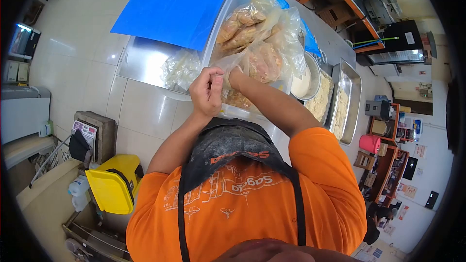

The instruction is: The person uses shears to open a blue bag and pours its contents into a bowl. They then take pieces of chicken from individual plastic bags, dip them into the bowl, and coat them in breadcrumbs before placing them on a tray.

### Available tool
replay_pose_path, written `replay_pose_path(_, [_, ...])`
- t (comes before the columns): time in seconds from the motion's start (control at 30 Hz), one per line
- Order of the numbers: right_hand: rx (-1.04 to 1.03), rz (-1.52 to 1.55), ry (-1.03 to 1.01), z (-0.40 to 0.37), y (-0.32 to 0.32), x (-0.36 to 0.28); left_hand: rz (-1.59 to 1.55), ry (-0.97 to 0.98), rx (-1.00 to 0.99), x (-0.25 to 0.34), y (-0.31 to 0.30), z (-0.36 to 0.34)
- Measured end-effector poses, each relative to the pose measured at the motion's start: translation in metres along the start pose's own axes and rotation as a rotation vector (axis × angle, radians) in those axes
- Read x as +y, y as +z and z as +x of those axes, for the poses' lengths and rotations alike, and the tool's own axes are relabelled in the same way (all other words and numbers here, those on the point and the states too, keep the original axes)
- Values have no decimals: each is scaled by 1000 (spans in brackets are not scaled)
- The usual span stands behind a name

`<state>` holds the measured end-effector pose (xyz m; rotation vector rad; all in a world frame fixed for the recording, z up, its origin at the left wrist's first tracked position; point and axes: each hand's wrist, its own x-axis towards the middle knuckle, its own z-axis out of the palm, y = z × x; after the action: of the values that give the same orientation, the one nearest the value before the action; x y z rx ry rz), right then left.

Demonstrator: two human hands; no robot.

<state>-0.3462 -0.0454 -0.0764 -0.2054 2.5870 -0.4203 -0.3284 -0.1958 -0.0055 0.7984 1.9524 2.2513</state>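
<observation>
My left hand (pixel 208 91) is closed, pinching the rim of a clear plastic bag (pixel 259 60). My right hand (pixel 238 79) reaches into the mouth of this bag; its fingers are hidden inside. Pale pinkish pieces that look like marinated raw meat show through the plastic. Behind it lies another clear bag of meat pieces (pixel 242 22). Both bags rest in a translucent plastic tub (pixel 221 31). More pieces in brownish marinade (pixel 238 100) show at the tub's near end, below my hands.
Right of the tub stand a round metal pot (pixel 314 75) of whitish liquid and metal trays (pixel 357 90) with pale flour-like stuff. A crumpled clear bag (pixel 180 69) and a blue board (pixel 174 5) lie left. A yellow bin (pixel 111 184) and a scale (pixel 85 130) are on the left.
</observation>
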Motion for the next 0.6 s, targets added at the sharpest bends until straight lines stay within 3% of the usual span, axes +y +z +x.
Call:
replay_pose_path(0.17, [-38, -16, 49, 18, 13, 0, 21, -37, 1, 1, -2, -1])
replay_pose_path(0.33, [-8, 107, -28, -7, 2, 26, 46, -2, 43, -9, -1, 0])
replay_pose_path(0.47, [246, 231, -160, -75, -29, 29, 35, -1, 40, -5, 1, 1])
replay_pose_path(0.53, [262, 266, -113, -103, -47, 29, 48, -11, 33, -6, 0, 1])
replay_pose_path(0.6, [110, 283, 76, -113, -55, 29, 56, -19, 30, -8, -1, -1])
